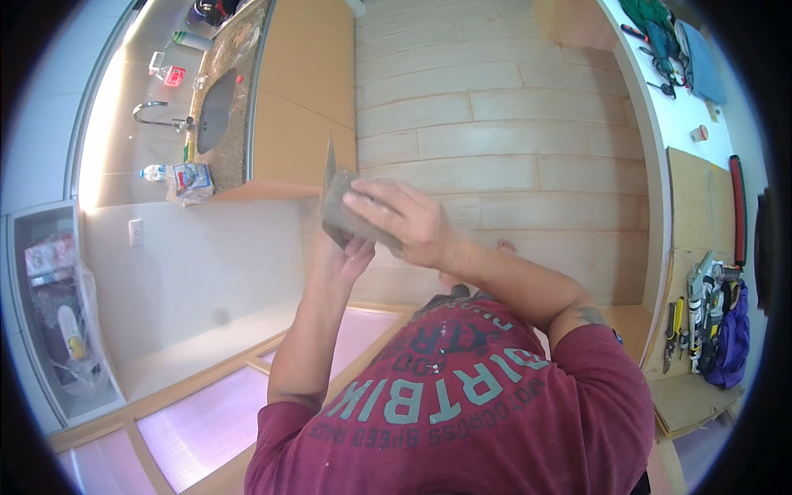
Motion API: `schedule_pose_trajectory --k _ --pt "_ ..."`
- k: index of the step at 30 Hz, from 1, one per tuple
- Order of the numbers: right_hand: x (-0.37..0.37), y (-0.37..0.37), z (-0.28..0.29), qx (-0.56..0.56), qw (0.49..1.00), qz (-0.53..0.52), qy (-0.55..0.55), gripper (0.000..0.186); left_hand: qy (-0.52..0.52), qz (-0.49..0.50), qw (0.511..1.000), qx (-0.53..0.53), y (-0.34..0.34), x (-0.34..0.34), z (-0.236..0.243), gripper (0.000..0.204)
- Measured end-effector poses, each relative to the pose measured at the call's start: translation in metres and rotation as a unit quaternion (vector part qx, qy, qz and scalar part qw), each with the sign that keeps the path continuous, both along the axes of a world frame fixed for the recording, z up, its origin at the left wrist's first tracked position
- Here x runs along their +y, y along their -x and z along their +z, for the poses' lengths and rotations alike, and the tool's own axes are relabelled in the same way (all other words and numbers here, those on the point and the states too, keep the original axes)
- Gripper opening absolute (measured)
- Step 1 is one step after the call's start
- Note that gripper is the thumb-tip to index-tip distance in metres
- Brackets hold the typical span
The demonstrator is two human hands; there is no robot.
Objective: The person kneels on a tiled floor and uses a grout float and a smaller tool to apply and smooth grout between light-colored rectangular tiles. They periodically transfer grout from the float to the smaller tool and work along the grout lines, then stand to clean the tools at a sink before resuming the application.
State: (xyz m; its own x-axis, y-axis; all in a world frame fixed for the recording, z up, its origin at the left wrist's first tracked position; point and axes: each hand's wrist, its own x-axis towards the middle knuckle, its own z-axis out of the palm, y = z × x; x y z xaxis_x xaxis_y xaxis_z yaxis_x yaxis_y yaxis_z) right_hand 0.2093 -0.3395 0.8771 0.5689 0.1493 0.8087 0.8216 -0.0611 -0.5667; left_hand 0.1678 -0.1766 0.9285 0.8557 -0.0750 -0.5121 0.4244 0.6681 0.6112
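In front of my chest, both hands hold a dull grey, flat piece [337,206], with a thin edge standing up at its far left like a folded sheet or plate. Its exact kind is hard to make out, and motion blurs it a little. My right hand [410,223] lies over its upper side, fingers pressed along the surface. From below, my left hand [351,257] grips the lower edge, with part of the fingers hidden behind the piece.
To the left, a counter [235,91] carries a sink [216,111], a faucet [161,121], bottles and a plastic bag [191,180]. At right, a white counter [689,107] holds cloths, a small cup [700,133], pliers [678,318], other tools and a purple bag [728,338]. An open cabinet [62,305] stands far left.
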Motion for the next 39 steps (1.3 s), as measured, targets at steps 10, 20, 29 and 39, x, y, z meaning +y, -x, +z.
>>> schedule_pose_trajectory --k 10,20,29,39 --pt "-0.084 -0.088 -0.016 0.521 0.838 0.155 -0.051 0.048 -0.236 -0.02 0.971 0.016 0.019 -0.026 0.017 0.053" --pt "-0.111 -0.082 -0.036 0.582 0.691 0.423 -0.067 0.05 -0.21 -0.029 0.976 -0.042 0.001 -0.046 -0.002 0.049" --pt "-0.147 -0.054 -0.051 0.667 0.698 0.235 -0.111 0.044 -0.18 0.082 0.977 -0.079 -0.001 -0.025 -0.008 0.07" --pt "-0.074 0.001 0.047 0.65 0.677 0.318 -0.135 0.03 -0.241 0.06 0.953 -0.175 -0.01 -0.036 -0.043 0.083"
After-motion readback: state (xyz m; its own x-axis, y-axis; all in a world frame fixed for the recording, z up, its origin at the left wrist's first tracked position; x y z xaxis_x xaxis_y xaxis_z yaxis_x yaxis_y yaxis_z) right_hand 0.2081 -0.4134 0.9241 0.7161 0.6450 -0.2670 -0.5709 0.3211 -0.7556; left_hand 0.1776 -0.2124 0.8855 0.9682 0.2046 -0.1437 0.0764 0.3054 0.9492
